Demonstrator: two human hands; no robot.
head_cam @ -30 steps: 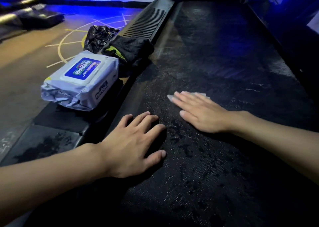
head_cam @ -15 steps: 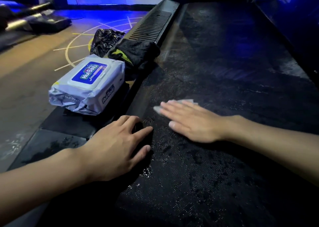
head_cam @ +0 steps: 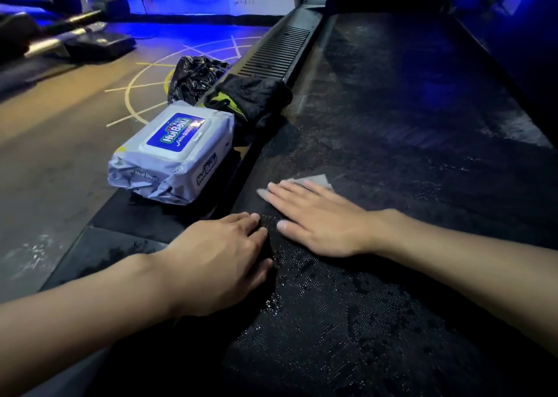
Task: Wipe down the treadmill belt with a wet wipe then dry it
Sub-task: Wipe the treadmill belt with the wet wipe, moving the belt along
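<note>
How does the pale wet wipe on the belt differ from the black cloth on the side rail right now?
The pale grey wet wipe lies flat on the black treadmill belt; the black cloth with a yellow-green patch sits bunched on the left side rail. The right hand presses the wipe with straight fingers; no hand touches the cloth. Both rest on the treadmill.
</note>
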